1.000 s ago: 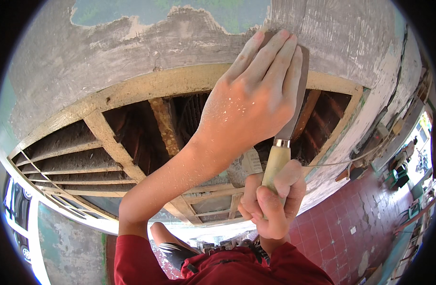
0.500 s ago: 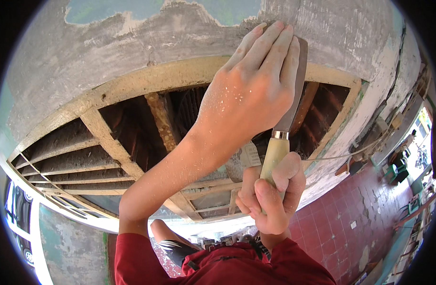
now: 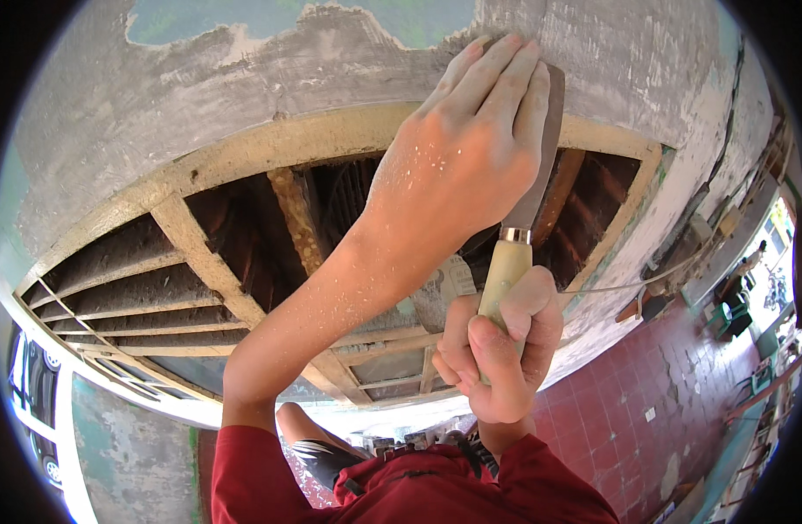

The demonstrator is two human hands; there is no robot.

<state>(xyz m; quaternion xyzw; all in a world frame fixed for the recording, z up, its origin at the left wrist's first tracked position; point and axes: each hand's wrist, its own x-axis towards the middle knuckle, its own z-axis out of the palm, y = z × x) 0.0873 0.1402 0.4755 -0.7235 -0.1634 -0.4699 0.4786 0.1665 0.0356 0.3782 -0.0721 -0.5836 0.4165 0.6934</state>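
A knife (image 3: 534, 196) with a long grey blade, a metal collar and a pale wooden handle points up toward the grey wall. Round its handle the fingers of my right hand (image 3: 501, 345) are closed, thumb and forefinger toward me. My left hand (image 3: 466, 144), dusted with pale powder, lies flat over the blade with fingers stretched out and side by side. Those fingertips reach the bare grey wall surface (image 3: 331, 70). Much of the blade is hidden under the left hand, and its contact with the wall cannot be seen.
Patches of blue-green paint (image 3: 209, 19) border the scraped grey area. Below it is a wooden frame (image 3: 287, 140) with slats and dark openings. A thin cable (image 3: 632, 286) runs at the right. Red floor tiles (image 3: 611, 410) and a green chair (image 3: 729, 319) show lower right.
My right hand and the knife's handle have slid slightly upward. My left hand has stayed flat on the blade, its fingertips a touch higher.
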